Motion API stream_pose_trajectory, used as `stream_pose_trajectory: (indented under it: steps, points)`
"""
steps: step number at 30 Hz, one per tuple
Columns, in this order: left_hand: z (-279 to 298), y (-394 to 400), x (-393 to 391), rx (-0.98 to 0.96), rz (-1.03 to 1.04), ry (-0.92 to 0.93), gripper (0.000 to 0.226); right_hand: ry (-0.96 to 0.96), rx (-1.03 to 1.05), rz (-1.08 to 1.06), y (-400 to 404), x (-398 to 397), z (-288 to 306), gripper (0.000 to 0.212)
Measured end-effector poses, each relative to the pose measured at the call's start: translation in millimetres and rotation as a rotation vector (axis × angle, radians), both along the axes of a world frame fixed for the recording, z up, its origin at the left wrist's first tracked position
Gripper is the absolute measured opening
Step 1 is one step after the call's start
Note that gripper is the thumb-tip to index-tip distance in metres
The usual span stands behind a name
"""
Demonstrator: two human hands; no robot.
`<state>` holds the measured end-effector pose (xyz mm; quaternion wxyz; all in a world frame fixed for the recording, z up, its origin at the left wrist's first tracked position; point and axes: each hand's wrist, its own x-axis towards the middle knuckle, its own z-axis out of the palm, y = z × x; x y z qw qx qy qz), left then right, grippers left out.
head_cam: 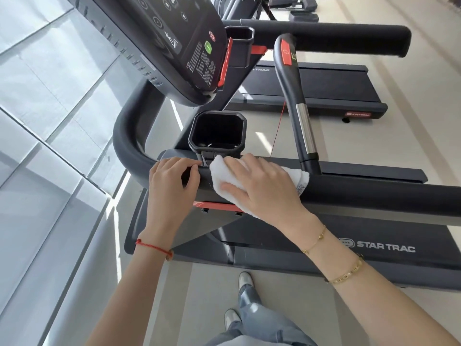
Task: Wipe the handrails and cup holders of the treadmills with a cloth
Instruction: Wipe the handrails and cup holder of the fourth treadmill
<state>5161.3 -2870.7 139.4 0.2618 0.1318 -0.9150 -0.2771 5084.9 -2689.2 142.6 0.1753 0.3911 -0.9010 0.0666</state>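
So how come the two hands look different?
The right hand lies flat on a white cloth, pressing it on the handrail; the left hand holds no cloth and curls round the bare rail. The right wrist wears gold bracelets; the left wears a red string. Both hands rest on the same handrail.

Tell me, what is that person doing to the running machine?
The person is cleaning a treadmill. Their right hand presses a white cloth onto the black handrail, just below the square cup holder. Their left hand grips the same rail beside the cloth to steady it. The cup holder looks untouched at this moment.
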Motion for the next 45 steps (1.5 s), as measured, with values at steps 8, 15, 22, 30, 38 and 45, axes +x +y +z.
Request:
stream_pose_trajectory:
  steps: [8,15,22,30,38,45]
  points:
    - [-2.1,0.0,-1.2,-0.025,0.008,0.017,0.018,-0.048,-0.02,-0.104,10.2,-19.3,5.4,0.046]
    - [3.0,-0.4,-6.1,-0.023,0.028,0.001,0.018,0.028,-0.043,0.198,29.0,-17.6,-2.5,0.046]
    - [14.4,-8.7,-36.3,0.038,0.143,0.038,0.025,-0.289,-0.35,-0.005,36.3,-87.2,28.2,0.04]
    - [20.4,-21.3,-87.8,0.014,0.195,-0.134,0.036,-0.424,-0.026,0.231,-77.4,-170.8,30.3,0.047]
    - [12.4,-43.7,-108.4,0.047,0.108,-0.257,0.034,-0.666,-0.062,0.188,-52.0,-187.7,9.4,0.037]
    - [6.0,-57.8,-107.6,0.06,-0.03,-0.233,0.026,-0.411,0.1,0.238,-102.9,-176.4,18.2,0.038]
